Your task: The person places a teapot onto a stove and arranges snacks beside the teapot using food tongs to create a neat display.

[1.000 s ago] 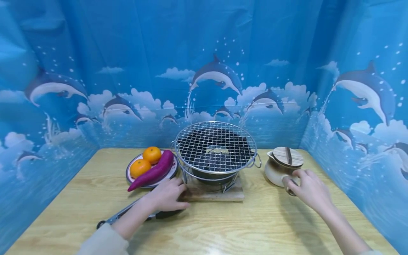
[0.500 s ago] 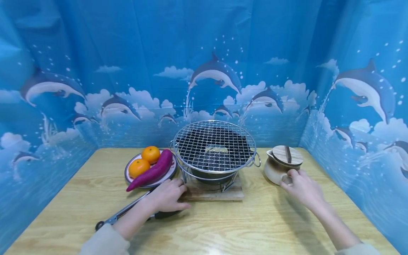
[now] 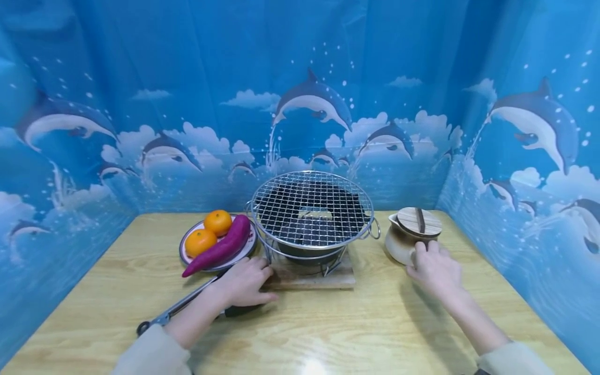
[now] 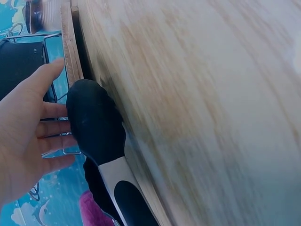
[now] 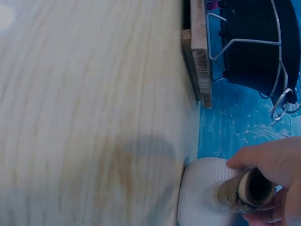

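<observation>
In the head view my left hand (image 3: 246, 284) lies at the black-tipped kitchen tongs (image 3: 183, 303), in front of the grill. The left wrist view shows loosely extended fingers (image 4: 56, 127) at the tongs' black scalloped head (image 4: 96, 120), with the thumb apart; contact is hard to tell. On the right, my right hand (image 3: 436, 268) holds the hollow side handle (image 5: 249, 190) of a small brown-and-white ceramic pot (image 3: 400, 246), thumb on one side and fingers on the other. The pot stands upright, its wood-grain lid (image 3: 419, 221) on top.
A round charcoal grill with wire mesh (image 3: 311, 208) stands on a wooden board (image 3: 323, 282) at the table's middle. To its left, a plate (image 3: 251, 245) bears two oranges (image 3: 217, 223) and a purple sweet potato (image 3: 222, 250). A dolphin-print curtain (image 3: 300, 78) surrounds the table (image 3: 356, 333).
My right hand has shifted left and closer in to the pot, so the handle, visible earlier, is now covered in the head view. The left hand stays by the tongs. The view tilts slightly.
</observation>
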Demonstrator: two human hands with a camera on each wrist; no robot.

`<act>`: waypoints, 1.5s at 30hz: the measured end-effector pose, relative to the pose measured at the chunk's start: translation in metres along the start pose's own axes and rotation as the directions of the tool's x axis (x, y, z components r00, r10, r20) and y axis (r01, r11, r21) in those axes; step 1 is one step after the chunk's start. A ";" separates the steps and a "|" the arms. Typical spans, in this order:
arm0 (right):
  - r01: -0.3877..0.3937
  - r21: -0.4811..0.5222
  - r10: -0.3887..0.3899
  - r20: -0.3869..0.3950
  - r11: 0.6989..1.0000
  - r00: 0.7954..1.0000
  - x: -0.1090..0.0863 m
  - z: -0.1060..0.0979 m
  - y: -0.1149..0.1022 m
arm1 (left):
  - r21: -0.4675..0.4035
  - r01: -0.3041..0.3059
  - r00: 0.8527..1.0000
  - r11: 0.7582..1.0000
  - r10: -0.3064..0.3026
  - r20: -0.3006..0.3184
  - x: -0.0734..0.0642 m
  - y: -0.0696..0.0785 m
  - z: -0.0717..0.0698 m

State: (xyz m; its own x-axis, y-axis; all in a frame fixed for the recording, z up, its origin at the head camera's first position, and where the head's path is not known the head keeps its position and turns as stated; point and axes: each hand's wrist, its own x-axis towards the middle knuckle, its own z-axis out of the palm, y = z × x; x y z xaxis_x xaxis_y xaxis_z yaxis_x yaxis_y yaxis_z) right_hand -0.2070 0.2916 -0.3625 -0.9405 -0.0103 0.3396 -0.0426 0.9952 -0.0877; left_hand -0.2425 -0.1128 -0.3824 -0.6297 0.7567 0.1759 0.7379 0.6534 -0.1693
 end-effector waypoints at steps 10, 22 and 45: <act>-0.031 -0.049 0.028 -0.060 0.998 0.998 0.002 0.005 -0.004 | 0.019 -0.009 1.000 1.000 0.009 -0.017 0.003 0.000 -0.003; -0.050 -0.037 0.047 -0.067 0.998 0.997 -0.003 0.003 -0.001 | 0.016 -0.007 0.999 1.000 0.007 -0.033 0.001 0.002 -0.002; -0.009 -0.108 -0.008 -0.162 0.994 0.987 -0.002 0.008 0.007 | -0.011 -0.011 0.999 1.000 0.011 -0.037 -0.001 0.000 0.004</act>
State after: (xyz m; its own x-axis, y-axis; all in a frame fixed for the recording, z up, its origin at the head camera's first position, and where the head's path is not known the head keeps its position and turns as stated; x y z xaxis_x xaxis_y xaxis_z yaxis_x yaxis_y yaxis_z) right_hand -0.2080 0.2974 -0.3710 -0.8732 -0.0029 0.4873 0.0026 0.9999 0.0107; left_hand -0.2428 -0.1129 -0.3861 -0.6120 0.7624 0.2102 0.7476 0.6444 -0.1609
